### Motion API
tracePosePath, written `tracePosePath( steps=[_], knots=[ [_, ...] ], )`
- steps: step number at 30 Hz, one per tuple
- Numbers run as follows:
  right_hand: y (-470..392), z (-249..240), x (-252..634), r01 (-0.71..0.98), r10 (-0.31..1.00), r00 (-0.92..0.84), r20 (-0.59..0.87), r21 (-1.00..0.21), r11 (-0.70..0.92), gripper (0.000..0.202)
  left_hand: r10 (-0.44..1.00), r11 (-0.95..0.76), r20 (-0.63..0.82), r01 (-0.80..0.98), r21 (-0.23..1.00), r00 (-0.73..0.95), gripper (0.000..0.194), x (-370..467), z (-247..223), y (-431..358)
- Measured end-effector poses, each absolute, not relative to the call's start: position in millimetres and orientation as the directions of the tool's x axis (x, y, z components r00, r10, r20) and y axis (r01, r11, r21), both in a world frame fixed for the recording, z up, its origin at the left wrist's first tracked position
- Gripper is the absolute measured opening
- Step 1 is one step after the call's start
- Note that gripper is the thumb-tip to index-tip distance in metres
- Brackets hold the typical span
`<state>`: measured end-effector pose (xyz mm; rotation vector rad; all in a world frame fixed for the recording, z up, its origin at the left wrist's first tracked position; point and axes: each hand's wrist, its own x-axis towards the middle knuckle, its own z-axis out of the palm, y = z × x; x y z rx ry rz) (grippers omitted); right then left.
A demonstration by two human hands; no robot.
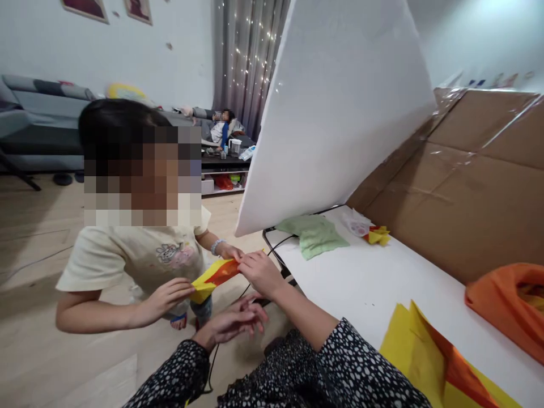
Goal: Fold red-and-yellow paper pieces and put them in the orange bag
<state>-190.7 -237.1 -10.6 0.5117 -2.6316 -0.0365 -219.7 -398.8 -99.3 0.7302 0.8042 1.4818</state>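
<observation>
A yellow and orange folded piece (216,276), paper or cloth, is stretched between two people. Its right end is pinched by my right hand (261,273), whose fingers are pressed together. Just below it, my left hand (238,322) is turned partly palm up with its fingers apart and nothing in it. Facing me on the left, a person in a cream T-shirt (148,260) grips the piece with both hands, one at its left end and one close to my right fingertips.
On the white table (408,283) are a green cloth (317,233), a plastic bag (356,222), yellow-orange pieces (416,345) and an orange bundle (505,306). A white board (340,107) leans above; cardboard (476,187) stands at right. Another person (221,129) reclines behind.
</observation>
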Motion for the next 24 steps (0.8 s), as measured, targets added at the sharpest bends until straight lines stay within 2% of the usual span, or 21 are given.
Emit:
tracePosePath(
  steps=[3, 5, 7, 11, 14, 16, 20, 24],
  knots=[
    [-236, -10, -185, -0.331, -0.318, -0.833, 0.453, 0.052, 0.942, 0.018, 0.934, -0.325, 0.140, -0.625, 0.710, -0.328, 0.073, -237, -112, -427],
    [-236, -5, -183, -0.344, -0.316, -0.827, 0.465, 0.026, 0.939, 0.020, 0.891, -0.432, 0.219, -0.598, 0.675, -0.397, 0.079, -248, -111, -439],
    [-236, 1, -183, -0.354, -0.311, -0.820, 0.480, 0.000, 0.935, 0.018, 0.880, -0.449, 0.230, -0.569, 0.689, -0.416, 0.077, -256, -108, -447],
    [-238, 13, -177, -0.341, -0.269, -0.812, 0.518, -0.047, 0.939, 0.019, 0.927, -0.286, 0.074, -0.564, 0.775, -0.369, 0.079, -259, -101, -452],
    [-241, 22, -155, -0.324, -0.235, -0.810, 0.537, -0.077, 0.943, 0.015, 0.978, -0.070, -0.051, -0.545, 0.836, -0.204, 0.074, -251, -100, -446],
    [-243, 28, -132, -0.296, -0.170, -0.810, 0.562, -0.140, 0.945, 0.014, 0.990, 0.030, -0.096, -0.499, 0.866, -0.106, 0.068, -242, -100, -438],
    [-245, 39, -73, -0.194, 0.041, -0.792, 0.609, -0.316, 0.929, 0.017, 0.995, 0.089, -0.095, -0.428, 0.900, 0.009, 0.059, -228, -97, -414],
    [-239, 49, -2, -0.020, 0.240, -0.767, 0.595, -0.396, 0.918, 0.020, 0.993, 0.082, -0.044, -0.361, 0.929, 0.111, 0.061, -223, -79, -394]
  ],
)
